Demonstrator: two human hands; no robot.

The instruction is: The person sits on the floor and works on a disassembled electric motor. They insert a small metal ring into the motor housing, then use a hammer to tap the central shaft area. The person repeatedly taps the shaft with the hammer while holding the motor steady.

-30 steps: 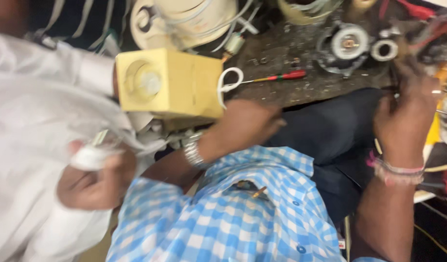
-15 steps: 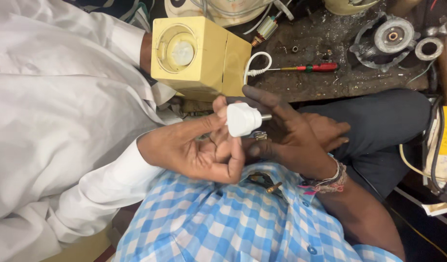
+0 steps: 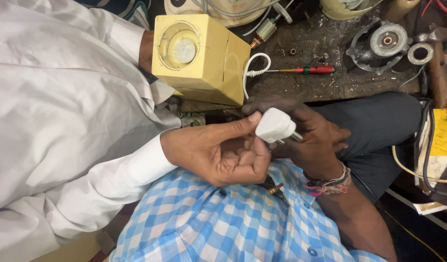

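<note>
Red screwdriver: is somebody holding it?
No, the red screwdriver lies untouched on the dark workbench, beside the yellow box.

I wear a short-sleeved shirt (image 3: 223, 228) in blue and white checks, with small blue buttons (image 3: 310, 251) down the front. My trousers (image 3: 379, 121) are dark, almost navy. Just behind my right hand (image 3: 315, 145), a bundle of thread bracelets (image 3: 330, 183) in pink, white and dark strands circles the wrist; the forearm is bare.

The plug (image 3: 274, 125) sits between a co-worker's hand (image 3: 218, 153) at left and my right hand (image 3: 313, 145) at right. Behind it is the box-shaped appliance (image 3: 199, 56) on the bench (image 3: 330, 87), with a screwdriver (image 3: 306, 70) to its right.
</note>
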